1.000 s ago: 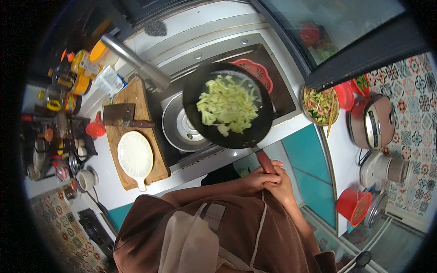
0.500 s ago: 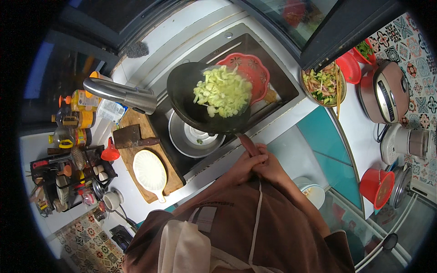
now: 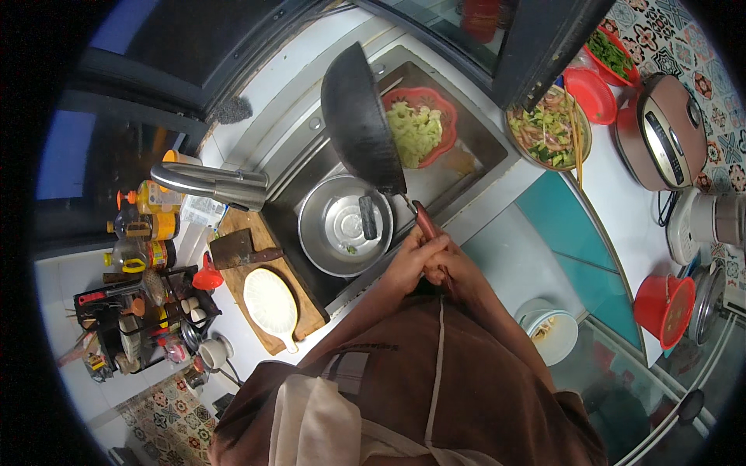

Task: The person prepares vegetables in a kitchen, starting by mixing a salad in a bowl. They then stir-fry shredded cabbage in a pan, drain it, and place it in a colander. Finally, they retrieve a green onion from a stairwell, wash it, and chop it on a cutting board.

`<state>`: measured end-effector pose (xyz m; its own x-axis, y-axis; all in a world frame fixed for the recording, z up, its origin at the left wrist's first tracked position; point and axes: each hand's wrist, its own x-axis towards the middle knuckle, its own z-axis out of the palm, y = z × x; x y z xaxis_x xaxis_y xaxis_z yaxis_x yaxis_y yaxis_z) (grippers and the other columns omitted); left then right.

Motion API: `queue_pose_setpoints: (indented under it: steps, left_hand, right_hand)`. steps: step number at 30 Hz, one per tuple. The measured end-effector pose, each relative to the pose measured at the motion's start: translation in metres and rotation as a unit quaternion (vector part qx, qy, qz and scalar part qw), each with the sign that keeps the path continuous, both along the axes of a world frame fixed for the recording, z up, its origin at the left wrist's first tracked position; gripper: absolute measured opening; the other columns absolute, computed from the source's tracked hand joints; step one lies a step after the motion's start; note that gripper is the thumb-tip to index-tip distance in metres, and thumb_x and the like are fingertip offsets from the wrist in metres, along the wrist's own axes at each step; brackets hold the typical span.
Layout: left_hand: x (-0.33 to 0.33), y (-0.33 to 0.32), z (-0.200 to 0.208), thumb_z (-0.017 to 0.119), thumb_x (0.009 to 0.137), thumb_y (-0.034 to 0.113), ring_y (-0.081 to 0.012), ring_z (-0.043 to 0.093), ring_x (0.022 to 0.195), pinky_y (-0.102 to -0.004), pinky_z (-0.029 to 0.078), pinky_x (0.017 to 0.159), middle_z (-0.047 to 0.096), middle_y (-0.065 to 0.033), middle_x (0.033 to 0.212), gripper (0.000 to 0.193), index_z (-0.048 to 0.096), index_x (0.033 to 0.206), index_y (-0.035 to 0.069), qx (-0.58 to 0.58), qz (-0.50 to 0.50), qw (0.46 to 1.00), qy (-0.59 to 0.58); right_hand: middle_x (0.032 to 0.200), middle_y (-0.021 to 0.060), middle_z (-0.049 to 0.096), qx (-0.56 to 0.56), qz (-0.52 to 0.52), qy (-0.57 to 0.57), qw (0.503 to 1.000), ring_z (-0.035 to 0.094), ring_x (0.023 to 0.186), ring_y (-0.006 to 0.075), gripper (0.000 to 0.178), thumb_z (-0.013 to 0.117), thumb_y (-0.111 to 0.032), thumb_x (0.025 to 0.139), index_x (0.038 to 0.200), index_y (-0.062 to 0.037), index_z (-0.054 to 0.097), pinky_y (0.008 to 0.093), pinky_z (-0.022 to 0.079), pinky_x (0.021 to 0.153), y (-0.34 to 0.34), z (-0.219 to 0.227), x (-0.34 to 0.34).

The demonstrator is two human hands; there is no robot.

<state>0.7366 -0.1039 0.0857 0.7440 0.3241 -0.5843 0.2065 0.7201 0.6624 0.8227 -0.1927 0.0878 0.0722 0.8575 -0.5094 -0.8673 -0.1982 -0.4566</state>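
Note:
Both of my hands are closed around the reddish-brown handle [image 3: 425, 220] of a black wok: my left hand [image 3: 413, 258] and my right hand [image 3: 457, 266] overlap in front of my apron. Over the sink [image 3: 489, 144] the wok [image 3: 357, 116] is tilted steeply on its side, its dark underside facing left. Right beside its rim is a red scalloped colander [image 3: 448, 116] in the sink, holding pale green chopped vegetables [image 3: 417, 133]. The wok hides the colander's left part. A steel pot [image 3: 309, 225] with a little green scrap inside stands in the sink's near-left part.
Left of the sink, a cutting board [image 3: 309, 311] carries a cleaver [image 3: 235, 250] and a white oval dish [image 3: 270, 301]. The faucet [image 3: 225, 185] reaches over the sink's left side. At right are a bowl of mixed food [image 3: 544, 132] with chopsticks, a rice cooker [image 3: 660, 132] and a red bucket [image 3: 660, 311].
The wok has tipped from nearly level to steeply sideways. The vegetables that were in it now lie in the red colander. Both hands still grip the handle.

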Motion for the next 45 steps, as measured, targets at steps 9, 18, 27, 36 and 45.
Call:
queue_pose_setpoints:
  steps: [9, 18, 27, 36, 45]
  left_hand:
    - [0.010, -0.001, -0.009, 0.061, 0.083, 0.015, -0.0083, 0.053, 0.073, -0.0214, 0.043, 0.061, 0.054, -0.0011, 0.084, 0.019, 0.051, 0.097, 0.007, 0.021, 0.020, 1.000, 0.011]
    - [-0.005, -0.004, 0.006, 0.056, 0.085, 0.011, -0.0086, 0.051, 0.083, -0.0232, 0.043, 0.072, 0.053, -0.0031, 0.094, 0.020, 0.047, 0.103, 0.006, 0.037, -0.014, 0.996, -0.079]
    - [-0.024, -0.022, 0.014, 0.048, 0.086, 0.009, -0.0154, 0.045, 0.106, -0.0296, 0.034, 0.093, 0.044, -0.0089, 0.118, 0.042, 0.034, 0.125, 0.004, 0.022, -0.063, 0.982, -0.179]
    - [-0.037, -0.037, -0.003, 0.056, 0.086, 0.017, -0.0154, 0.044, 0.107, -0.0309, 0.033, 0.095, 0.047, -0.0070, 0.113, 0.052, 0.030, 0.129, 0.004, 0.018, -0.105, 0.979, -0.176]
    - [-0.033, -0.023, 0.036, 0.058, 0.083, 0.020, -0.0134, 0.046, 0.100, -0.0287, 0.036, 0.089, 0.048, -0.0051, 0.106, 0.041, 0.041, 0.116, 0.002, 0.008, -0.022, 0.982, -0.186]
  right_hand:
    - [0.059, 0.0005, 0.045, 0.059, -0.029, 0.031, 0.997, 0.043, 0.043, 0.0092, 0.032, 0.050, -0.002, 0.070, 0.101, -0.0065, 0.045, 0.0222, 0.033, 0.038, 0.001, -0.030, -0.004]
    - [0.061, -0.0003, 0.043, 0.078, -0.010, -0.011, 0.997, 0.043, 0.044, 0.0083, 0.045, 0.053, -0.003, 0.069, 0.113, -0.0069, 0.041, 0.0217, 0.033, 0.038, -0.005, -0.006, -0.010]
    - [0.088, 0.0124, 0.058, -0.008, 0.059, -0.442, 0.895, 0.059, 0.076, 0.0234, 0.053, 0.057, -0.012, 0.068, 0.118, -0.0012, 0.043, 0.0309, 0.047, 0.067, -0.028, -0.003, -0.020]
    - [0.084, 0.0142, 0.055, -0.046, 0.107, -0.536, 0.836, 0.056, 0.073, 0.0260, 0.039, 0.056, -0.006, 0.069, 0.106, -0.0007, 0.044, 0.0325, 0.045, 0.066, -0.043, 0.016, -0.027]
    - [0.061, 0.0008, 0.045, -0.021, -0.037, 0.023, 0.999, 0.041, 0.041, 0.0089, 0.028, 0.050, -0.001, 0.073, 0.100, -0.0054, 0.048, 0.0206, 0.033, 0.036, -0.033, 0.036, -0.034]
